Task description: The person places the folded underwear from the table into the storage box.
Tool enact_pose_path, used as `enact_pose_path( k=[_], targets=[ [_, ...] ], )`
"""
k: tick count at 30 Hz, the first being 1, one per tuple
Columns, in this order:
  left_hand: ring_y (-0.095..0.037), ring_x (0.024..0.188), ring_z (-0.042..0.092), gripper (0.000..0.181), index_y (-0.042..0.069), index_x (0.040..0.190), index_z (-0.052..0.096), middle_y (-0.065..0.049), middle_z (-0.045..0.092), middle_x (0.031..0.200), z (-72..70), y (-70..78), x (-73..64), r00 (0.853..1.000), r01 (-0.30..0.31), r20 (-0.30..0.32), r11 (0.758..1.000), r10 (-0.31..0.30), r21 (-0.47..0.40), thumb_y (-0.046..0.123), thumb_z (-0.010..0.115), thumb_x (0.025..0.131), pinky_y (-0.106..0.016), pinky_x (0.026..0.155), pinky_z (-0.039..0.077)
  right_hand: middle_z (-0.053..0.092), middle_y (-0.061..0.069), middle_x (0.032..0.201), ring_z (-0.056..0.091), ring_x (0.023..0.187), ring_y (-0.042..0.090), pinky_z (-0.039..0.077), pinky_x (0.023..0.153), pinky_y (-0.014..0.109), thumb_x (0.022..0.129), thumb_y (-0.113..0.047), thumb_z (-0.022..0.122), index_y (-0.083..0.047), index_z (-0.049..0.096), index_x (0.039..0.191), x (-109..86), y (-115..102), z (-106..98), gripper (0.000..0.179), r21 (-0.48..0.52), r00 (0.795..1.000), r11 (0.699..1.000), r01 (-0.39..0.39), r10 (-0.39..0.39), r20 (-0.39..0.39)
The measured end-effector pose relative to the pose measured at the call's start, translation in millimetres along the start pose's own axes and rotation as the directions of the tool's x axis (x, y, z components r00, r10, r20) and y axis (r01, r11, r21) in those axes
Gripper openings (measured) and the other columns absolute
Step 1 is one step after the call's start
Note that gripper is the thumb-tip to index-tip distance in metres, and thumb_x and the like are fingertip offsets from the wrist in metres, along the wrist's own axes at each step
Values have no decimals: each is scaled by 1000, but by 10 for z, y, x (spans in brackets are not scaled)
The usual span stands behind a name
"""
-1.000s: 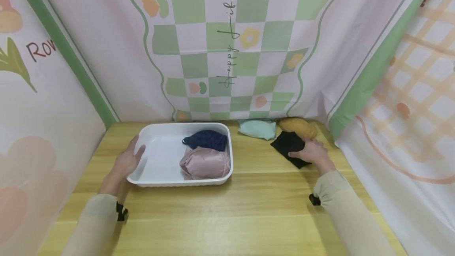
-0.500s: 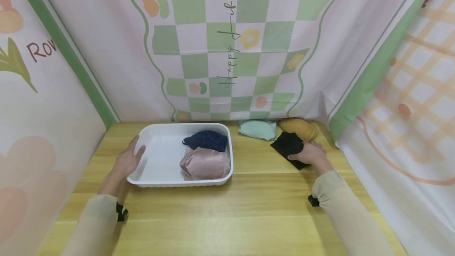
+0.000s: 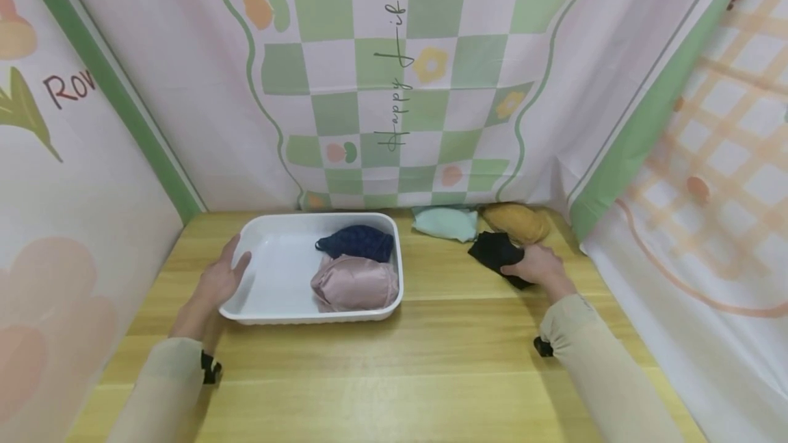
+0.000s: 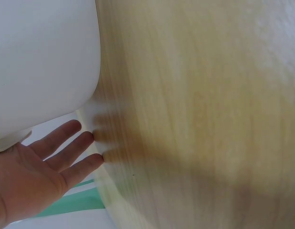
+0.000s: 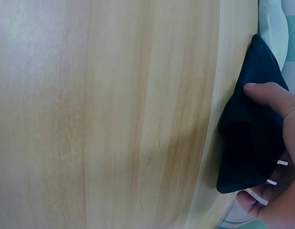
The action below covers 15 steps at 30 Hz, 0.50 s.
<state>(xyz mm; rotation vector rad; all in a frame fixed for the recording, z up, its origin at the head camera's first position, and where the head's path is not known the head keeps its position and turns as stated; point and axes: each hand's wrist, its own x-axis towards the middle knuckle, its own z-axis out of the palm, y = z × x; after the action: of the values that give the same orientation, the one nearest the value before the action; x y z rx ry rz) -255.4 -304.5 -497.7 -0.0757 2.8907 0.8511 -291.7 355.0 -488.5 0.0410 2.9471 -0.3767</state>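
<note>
My right hand pinches a folded black garment at the back right of the table, with the thumb on top and the fingers on its far side. On the left, my left hand is at the end of a white plastic tray, thumb over the rim. The left wrist view shows its fingers straight and spread beside the tray's outer wall. Inside the tray's right half lie a navy folded garment with a small strap loop and a satiny pink folded one.
Behind the black garment sit a mint-green folded cloth item and a mustard-yellow one, both against the curtain. A checked curtain hangs along the table's back edge. The wooden table runs toward me.
The black garment's near edge has drawn in slightly under my right hand, which has barely shifted. My left hand, the tray and its contents stay put.
</note>
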Motion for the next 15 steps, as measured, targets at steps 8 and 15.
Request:
enact_pose_path(
  k=[8,15],
  targets=[
    [-65,136,27,79,12,161,-7,-39,21,156,8,-9,3,1000,-2,2,1000,2,-4,62,13,103,-73,112,27,56,38,131,53,117,59,47,93,67,87,-50,66,9,52,136,2,15,1,78,1,1000,1000,5,-5,-6],
    [-65,136,28,80,12,161,-6,-39,21,156,3,4,3,1000,-4,-1,1000,4,-4,63,13,103,-73,112,28,59,39,128,56,114,58,50,89,64,90,-56,59,10,56,132,-10,36,14,77,18,999,1000,3,-2,-44]
  ],
)
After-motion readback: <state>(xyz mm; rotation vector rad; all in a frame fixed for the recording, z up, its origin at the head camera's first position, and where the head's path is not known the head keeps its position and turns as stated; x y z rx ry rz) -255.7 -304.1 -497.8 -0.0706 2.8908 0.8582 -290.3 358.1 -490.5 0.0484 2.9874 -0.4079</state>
